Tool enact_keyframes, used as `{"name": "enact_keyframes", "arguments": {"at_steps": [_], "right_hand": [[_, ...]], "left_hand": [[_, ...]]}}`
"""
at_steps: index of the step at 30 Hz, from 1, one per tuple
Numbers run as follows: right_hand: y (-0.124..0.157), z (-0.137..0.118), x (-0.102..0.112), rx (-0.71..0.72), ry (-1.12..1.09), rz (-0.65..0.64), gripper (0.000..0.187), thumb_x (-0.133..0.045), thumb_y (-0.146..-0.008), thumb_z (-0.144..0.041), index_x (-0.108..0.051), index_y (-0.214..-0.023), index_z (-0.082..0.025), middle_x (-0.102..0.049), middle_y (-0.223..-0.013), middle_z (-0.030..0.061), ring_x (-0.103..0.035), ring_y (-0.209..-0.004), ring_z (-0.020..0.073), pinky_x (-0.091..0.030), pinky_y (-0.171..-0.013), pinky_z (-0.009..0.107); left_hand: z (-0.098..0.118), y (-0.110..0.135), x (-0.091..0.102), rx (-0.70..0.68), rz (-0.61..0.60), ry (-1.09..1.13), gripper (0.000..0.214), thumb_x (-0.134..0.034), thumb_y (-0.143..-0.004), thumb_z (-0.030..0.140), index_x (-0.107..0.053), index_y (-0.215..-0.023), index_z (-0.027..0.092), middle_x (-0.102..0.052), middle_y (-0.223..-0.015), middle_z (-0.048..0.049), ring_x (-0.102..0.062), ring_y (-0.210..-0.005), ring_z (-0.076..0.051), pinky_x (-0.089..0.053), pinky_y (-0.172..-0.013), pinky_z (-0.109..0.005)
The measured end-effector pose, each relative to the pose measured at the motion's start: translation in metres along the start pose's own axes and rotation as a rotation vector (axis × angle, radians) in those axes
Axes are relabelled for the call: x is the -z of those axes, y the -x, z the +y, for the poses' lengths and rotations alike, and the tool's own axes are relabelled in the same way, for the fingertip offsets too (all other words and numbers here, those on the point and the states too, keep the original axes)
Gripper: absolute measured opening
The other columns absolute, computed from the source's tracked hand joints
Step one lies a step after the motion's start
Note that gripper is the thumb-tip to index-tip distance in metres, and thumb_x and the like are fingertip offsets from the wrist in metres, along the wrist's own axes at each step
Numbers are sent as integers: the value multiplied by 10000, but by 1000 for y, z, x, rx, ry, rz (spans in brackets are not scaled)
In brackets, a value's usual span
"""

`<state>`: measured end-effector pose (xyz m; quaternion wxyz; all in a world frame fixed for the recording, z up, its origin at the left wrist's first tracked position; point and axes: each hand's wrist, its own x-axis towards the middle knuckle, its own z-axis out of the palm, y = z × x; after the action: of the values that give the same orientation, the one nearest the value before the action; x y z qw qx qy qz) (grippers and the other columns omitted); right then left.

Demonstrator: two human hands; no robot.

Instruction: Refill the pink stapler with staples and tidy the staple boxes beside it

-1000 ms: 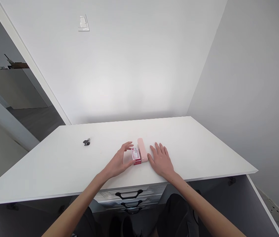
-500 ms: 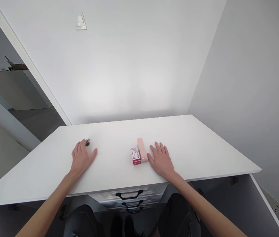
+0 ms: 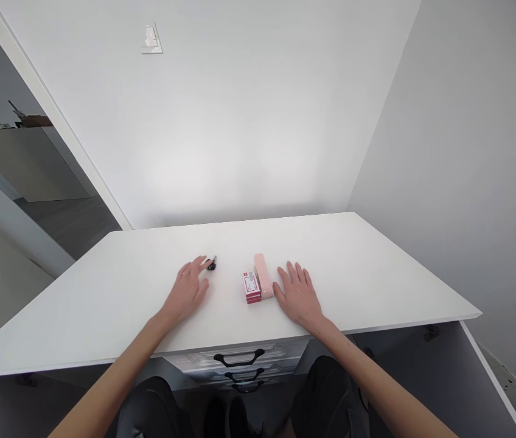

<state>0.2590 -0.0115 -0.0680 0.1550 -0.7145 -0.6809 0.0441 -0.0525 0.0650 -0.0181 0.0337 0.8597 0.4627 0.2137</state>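
On the white tabletop, my left hand [image 3: 188, 290] is palm down with thumb and fingers apart. Its fingertips touch a small black and silver object [image 3: 211, 264], too small to name. To the right of it, little red and white boxes [image 3: 251, 287] are stacked. A long pink object with rounded ends [image 3: 263, 275], perhaps a stapler, lies against the boxes' right side. My right hand [image 3: 299, 298] rests flat with fingers spread, its thumb close beside the pink object's near end.
The white tabletop [image 3: 367, 274] meets a wall [image 3: 249, 121] at its far edge. Below its front edge are drawers with black handles [image 3: 240, 359], between open cabinet spaces. My knees are under the front edge. A doorway stands at the left.
My left hand has slid right across the tabletop, and the small black and silver object has moved with it towards the boxes. My right hand, the boxes and the pink object have stayed put.
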Motion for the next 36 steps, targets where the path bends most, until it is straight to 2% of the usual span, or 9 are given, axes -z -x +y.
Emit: {"name": "enact_keyframes", "arguments": {"at_steps": [4,8,11,16,20,22,27,32,36], "right_hand": [[0,0,0,0,-7,1,628,-236,-1068,-493,-413,-1580,-176,-244,-1710,118,-128,-1593,305,-65,-1271,473],[-1,0,0,-1,-12,9,629,-239,-1068,-497,-412,-1582,-179,-249,-1708,120,-128,-1592,306,-65,-1271,475],[-1,0,-1,1,-18,14,628,-236,-1070,-496,-417,-1580,-177,-251,-1707,121,-122,-1592,311,-61,-1270,479],[-2,0,-1,1,-24,18,625,-240,-1070,-493,-425,-1575,-176,-259,-1704,120,-128,-1591,313,-68,-1269,480],[-2,1,0,2,-21,20,621,-245,-1068,-490,-430,-1572,-179,-259,-1705,116,-133,-1590,311,-74,-1268,483],[-1,0,0,3,-24,26,619,-247,-1067,-490,-433,-1570,-180,-267,-1702,115,-138,-1590,309,-77,-1268,481],[-1,0,1,5,-35,24,622,-243,-1068,-498,-431,-1570,-182,-267,-1703,107,-134,-1591,298,-70,-1271,475],[-1,6,5,-2,-156,41,603,-283,-1065,-461,-472,-1533,-131,-332,-1674,123,-195,-1577,282,-130,-1279,452],[13,-11,19,-122,-464,260,575,-208,-1068,-381,-480,-1508,-131,-467,-1579,149,-404,-1474,247,-361,-1199,421]], "left_hand": [[42,-16,-6,54,-87,203,582,-304,-1059,492,-333,-1572,219,-545,-1522,-109,-344,-1513,-301,-268,-1228,-541],[66,-27,-9,113,-126,421,595,-176,-1073,558,-457,-1516,278,-434,-1615,-61,-357,-1514,-281,-314,-1218,-497],[71,-30,-9,186,-139,505,606,-140,-1063,600,-475,-1486,325,-369,-1657,-26,-369,-1509,-283,-337,-1197,-516],[68,-34,-15,273,-159,546,609,-140,-1049,642,-280,-1562,344,-557,-1526,-56,-399,-1494,-274,-326,-1183,-566],[65,-36,-24,245,-165,643,635,-98,-1044,645,-314,-1547,323,-651,-1419,-81,-390,-1504,-273,-296,-1193,-596],[61,-36,-27,255,-170,685,673,-76,-1038,653,-428,-1503,318,-612,-1466,-79,-388,-1505,-283,-267,-1210,-601],[38,-30,-21,301,-89,557,770,-68,-1020,679,-705,-1229,300,-456,-1606,-13,-385,-1500,-312,-278,-1225,-573],[-19,-1,3,339,8,286,644,-225,-1032,630,-572,-1408,240,-560,-1516,-73,-510,-1409,-295,-383,-1189,-504],[-70,28,18,285,-21,-6,687,-381,-987,594,-490,-1473,121,-503,-1555,-155,-442,-1455,-336,-321,-1224,-525]]}}
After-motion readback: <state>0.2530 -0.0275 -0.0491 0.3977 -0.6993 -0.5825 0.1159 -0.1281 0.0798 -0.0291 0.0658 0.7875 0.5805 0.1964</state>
